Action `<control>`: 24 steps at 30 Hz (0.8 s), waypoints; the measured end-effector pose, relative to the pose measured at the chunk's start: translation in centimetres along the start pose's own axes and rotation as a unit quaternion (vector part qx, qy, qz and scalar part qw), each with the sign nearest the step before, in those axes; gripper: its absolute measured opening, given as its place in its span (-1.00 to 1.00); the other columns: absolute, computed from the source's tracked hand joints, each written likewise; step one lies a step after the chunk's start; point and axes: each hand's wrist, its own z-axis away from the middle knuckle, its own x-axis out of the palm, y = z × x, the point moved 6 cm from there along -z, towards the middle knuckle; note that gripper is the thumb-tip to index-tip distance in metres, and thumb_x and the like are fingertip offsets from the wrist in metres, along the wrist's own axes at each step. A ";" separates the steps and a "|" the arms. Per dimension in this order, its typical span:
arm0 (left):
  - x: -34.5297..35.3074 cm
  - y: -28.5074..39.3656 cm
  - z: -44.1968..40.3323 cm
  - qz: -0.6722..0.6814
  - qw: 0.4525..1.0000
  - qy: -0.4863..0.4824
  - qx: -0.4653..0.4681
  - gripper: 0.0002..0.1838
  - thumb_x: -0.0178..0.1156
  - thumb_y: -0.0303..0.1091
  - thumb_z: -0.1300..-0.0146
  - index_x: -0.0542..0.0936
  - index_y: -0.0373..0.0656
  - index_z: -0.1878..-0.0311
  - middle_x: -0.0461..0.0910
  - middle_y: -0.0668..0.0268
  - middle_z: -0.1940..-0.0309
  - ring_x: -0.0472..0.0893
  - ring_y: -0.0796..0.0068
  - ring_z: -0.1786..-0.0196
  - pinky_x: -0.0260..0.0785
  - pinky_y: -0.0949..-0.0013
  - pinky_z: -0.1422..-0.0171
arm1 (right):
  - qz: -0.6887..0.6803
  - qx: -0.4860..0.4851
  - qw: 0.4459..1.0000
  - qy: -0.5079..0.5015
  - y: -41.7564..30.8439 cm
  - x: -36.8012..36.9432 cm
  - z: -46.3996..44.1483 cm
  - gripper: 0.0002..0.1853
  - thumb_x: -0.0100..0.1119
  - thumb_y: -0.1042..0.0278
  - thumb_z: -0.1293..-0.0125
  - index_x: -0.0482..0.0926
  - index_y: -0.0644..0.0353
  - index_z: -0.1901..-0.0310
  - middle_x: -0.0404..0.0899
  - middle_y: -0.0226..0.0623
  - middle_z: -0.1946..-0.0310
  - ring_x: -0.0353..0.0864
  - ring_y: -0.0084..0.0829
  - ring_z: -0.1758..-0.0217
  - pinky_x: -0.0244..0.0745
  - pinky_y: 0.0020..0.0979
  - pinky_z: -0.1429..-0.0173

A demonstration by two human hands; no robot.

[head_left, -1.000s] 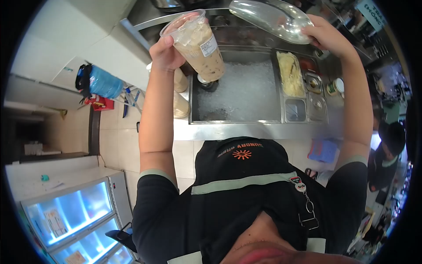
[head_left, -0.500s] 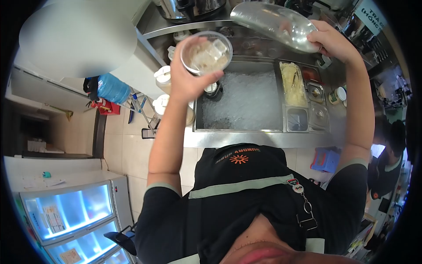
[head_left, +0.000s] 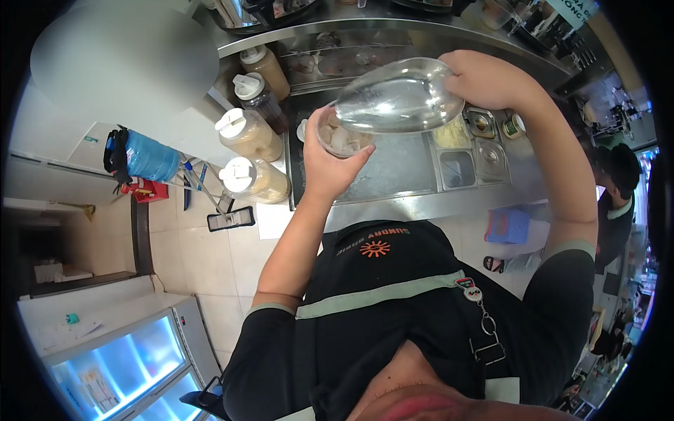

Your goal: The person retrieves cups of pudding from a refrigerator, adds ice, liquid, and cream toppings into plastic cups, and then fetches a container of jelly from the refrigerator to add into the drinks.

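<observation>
My left hand (head_left: 333,165) is wrapped round a clear plastic cup (head_left: 341,151) with ice in it. My right hand (head_left: 484,78) grips a shiny ice scoop (head_left: 400,98) at its right end. The scoop lies tilted, its front lip at the cup's mouth and covering part of the rim. Whether ice is still inside the scoop I cannot tell. Below both hands is the steel ice bin (head_left: 393,165), partly hidden by the scoop and the cup.
Several white-capped bottles (head_left: 254,181) stand left of the bin. On its right sit steel pans, one a lidded pan (head_left: 493,160) and one holding pale yellow shreds (head_left: 452,135). A steel shelf (head_left: 393,24) runs behind. A person (head_left: 618,189) is at the far right.
The scoop has come down and left from up high, so its lip now meets the cup. My left hand has lowered the cup slightly. The view has shifted, showing more of the bottles.
</observation>
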 end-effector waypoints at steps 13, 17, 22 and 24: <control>0.4 -5.1 6.9 0.111 0.989 -0.078 -0.059 -0.03 0.60 -0.34 0.19 0.28 -0.27 -0.33 0.43 0.12 -0.19 0.48 0.23 -0.25 0.31 0.19 -0.38 | -0.064 0.122 0.986 -0.093 11.0 19.3 1.5 -0.47 0.06 0.17 -0.29 0.47 0.36 -0.21 0.59 0.08 -0.05 0.65 -0.17 0.01 0.60 -0.25 0.05; 1.7 -9.2 12.9 0.088 0.977 -0.131 -0.140 0.00 0.62 -0.37 0.24 0.29 -0.28 -0.32 0.42 0.14 -0.17 0.45 0.22 -0.26 0.26 0.19 -0.42 | -0.116 0.220 0.949 -0.192 13.9 38.0 -5.6 -0.36 0.15 0.12 -0.23 0.46 0.36 -0.27 0.65 0.07 0.00 0.69 -0.12 0.12 0.59 -0.16 0.14; 4.3 -13.2 19.9 0.058 0.969 -0.082 -0.225 -0.02 0.61 -0.44 0.22 0.28 -0.27 -0.33 0.37 0.13 -0.23 0.39 0.24 -0.32 0.20 0.20 -0.46 | -0.232 0.092 0.968 0.002 15.0 31.5 -3.4 -0.44 0.15 0.12 -0.31 0.48 0.17 -0.30 0.64 0.01 -0.06 0.69 -0.07 0.05 0.57 -0.18 0.00; 6.1 -13.2 21.8 0.022 0.973 -0.055 -0.223 -0.02 0.60 -0.47 0.21 0.27 -0.27 -0.33 0.36 0.12 -0.23 0.38 0.23 -0.33 0.18 0.21 -0.47 | -0.291 0.084 0.932 0.196 21.8 23.9 0.0 -0.59 0.12 0.14 -0.35 0.61 0.17 -0.13 0.66 -0.02 0.02 0.67 -0.06 0.02 0.55 -0.17 -0.05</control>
